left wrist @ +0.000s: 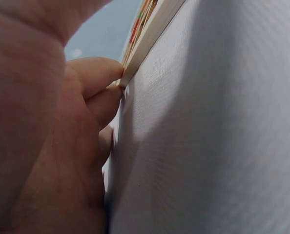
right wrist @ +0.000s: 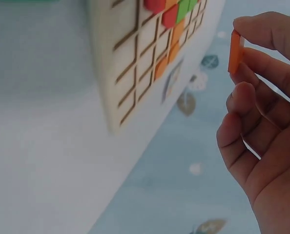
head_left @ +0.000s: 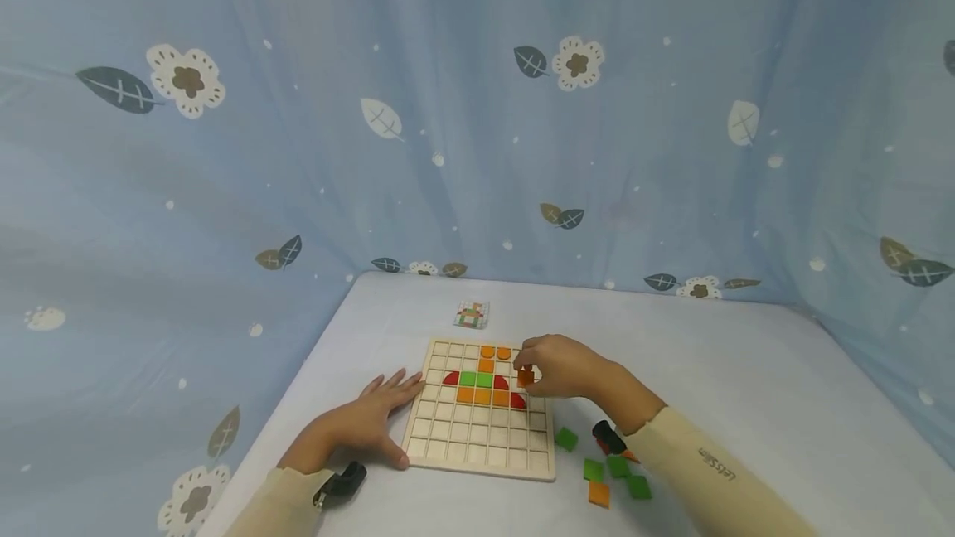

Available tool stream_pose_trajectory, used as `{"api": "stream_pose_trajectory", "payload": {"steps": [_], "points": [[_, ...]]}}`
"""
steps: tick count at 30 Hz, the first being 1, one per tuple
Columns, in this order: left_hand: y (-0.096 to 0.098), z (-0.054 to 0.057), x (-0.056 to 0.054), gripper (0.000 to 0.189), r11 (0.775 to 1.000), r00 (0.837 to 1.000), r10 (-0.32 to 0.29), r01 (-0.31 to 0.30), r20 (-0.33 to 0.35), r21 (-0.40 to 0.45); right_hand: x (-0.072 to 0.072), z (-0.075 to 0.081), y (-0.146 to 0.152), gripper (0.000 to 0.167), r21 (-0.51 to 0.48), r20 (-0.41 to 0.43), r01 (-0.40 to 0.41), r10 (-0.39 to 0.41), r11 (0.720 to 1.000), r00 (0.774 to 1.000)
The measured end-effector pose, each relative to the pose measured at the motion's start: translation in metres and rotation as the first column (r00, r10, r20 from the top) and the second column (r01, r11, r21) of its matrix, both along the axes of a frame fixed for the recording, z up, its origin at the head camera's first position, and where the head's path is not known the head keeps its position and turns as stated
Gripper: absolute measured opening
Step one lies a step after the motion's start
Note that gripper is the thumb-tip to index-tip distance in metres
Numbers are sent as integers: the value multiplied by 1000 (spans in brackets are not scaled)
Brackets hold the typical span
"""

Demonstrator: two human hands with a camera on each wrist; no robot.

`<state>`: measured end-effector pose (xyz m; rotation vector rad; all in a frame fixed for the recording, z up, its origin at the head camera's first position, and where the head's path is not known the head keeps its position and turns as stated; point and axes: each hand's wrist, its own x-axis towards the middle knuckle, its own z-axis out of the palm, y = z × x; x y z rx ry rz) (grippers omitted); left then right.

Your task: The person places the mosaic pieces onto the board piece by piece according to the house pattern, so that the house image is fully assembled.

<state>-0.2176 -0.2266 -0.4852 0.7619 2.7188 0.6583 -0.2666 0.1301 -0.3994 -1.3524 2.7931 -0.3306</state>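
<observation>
A wooden grid board (head_left: 477, 436) lies on the white table. My left hand (head_left: 369, 417) rests on the table with spread fingers, its fingertips and thumb touching the board's left edge. Over the board's right part, my right hand (head_left: 563, 367) pinches an orange square tile (right wrist: 235, 53) between thumb and fingers, held above the grid in the right wrist view. Set in the cells are two orange round tiles (head_left: 487, 352), two green squares (head_left: 467, 379), several orange squares (head_left: 483, 396) and red rounded-corner tiles (head_left: 518, 400). Cells behind my right hand are hidden.
A small pattern card (head_left: 472, 314) lies beyond the board. Loose green tiles (head_left: 638, 487) and an orange tile (head_left: 599, 494) lie right of the board, near my right sleeve (head_left: 701, 471), which may cover others. A blue leaf-print curtain (head_left: 477, 147) hangs behind the table.
</observation>
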Motion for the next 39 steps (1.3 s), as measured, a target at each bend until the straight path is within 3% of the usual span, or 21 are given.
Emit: {"api": "stream_pose_trajectory", "payload": {"steps": [12, 18, 26, 39], "points": [[-1, -2, -2, 124, 1000, 1000, -5, 5, -5, -7, -6, -18, -59, 13, -3, 9, -138, 138, 990, 990], [-1, -2, -3, 125, 1000, 1000, -10, 10, 1, -4, -10, -25, -79, 19, 62, 28, -114, 112, 992, 993], [-3, -1, -2, 125, 1000, 1000, -25, 25, -1, 4, -14, -30, -97, 23, 25, 38, -107, 106, 994, 994], [-4, 0, 0, 123, 1000, 1000, -24, 24, 2, 11, -15, -38, -115, 24, 71, 74, -34, 29, 997, 997]]}}
